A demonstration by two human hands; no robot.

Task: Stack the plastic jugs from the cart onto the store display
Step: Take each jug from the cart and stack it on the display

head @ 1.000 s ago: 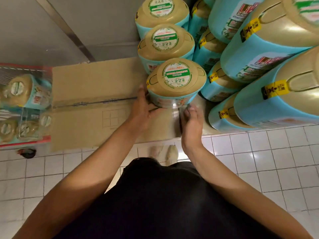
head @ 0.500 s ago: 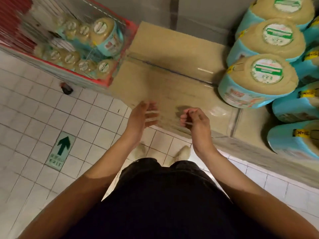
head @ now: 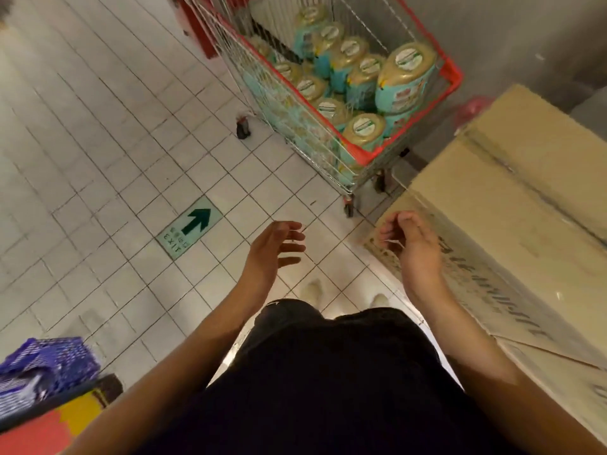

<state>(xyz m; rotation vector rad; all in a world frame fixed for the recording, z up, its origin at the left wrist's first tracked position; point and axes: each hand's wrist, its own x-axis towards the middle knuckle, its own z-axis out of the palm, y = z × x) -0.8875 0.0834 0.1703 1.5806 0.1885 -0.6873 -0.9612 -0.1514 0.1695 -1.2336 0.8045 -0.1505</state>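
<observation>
Left hand (head: 274,249), right hand (head: 416,247) slack, empty, by tan cardboard box (head: 525,205) corner; open white tile floor (head: 98,142) toward red-rimmed wire cart (head: 452,69) of teal plastic jugs (head: 405,78).

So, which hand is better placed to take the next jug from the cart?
Probably right. Both hands are empty, but the right hand hangs closer to the nearest jug in the cart; the left hand is farther aside.

Teal jugs (head: 402,83) with beige tops, red-rimmed cart (head: 455,77), white tiled floor (head: 98,126)
</observation>
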